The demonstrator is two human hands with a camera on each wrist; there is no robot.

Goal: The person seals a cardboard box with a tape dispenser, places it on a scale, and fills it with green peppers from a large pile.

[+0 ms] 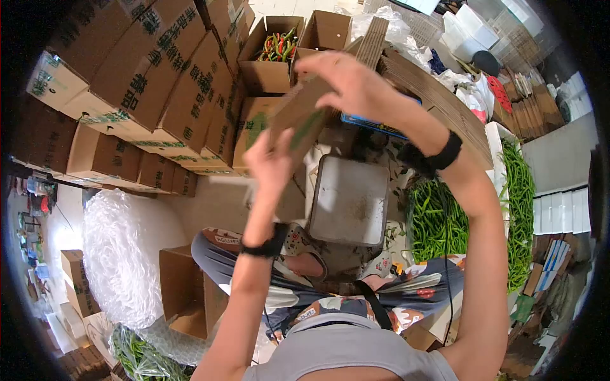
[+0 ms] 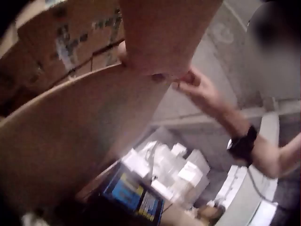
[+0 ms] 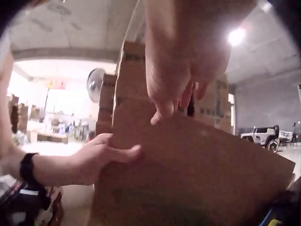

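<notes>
A brown cardboard piece (image 1: 293,109) is held up in front of the body, tilted, its broad face filling much of the right wrist view (image 3: 188,174). My left hand (image 1: 270,166) grips its near left side, with the thumb lying on the face in the right wrist view (image 3: 101,157). Over the upper edge is my right hand (image 1: 356,86), pinching the cardboard with the thumb on this side and fingers partly hidden behind (image 3: 181,70). The left wrist view shows the same cardboard (image 2: 70,136) from close up. Whether it is one sheet or a folded box, I cannot tell.
A metal tray (image 1: 351,200) lies on the floor between the feet. Stacked cartons (image 1: 171,82) rise at the left, and an open carton of red and green peppers (image 1: 265,75) stands ahead. Green peppers (image 1: 437,222) fill a container at the right; bundled white plastic (image 1: 121,254) is at the left.
</notes>
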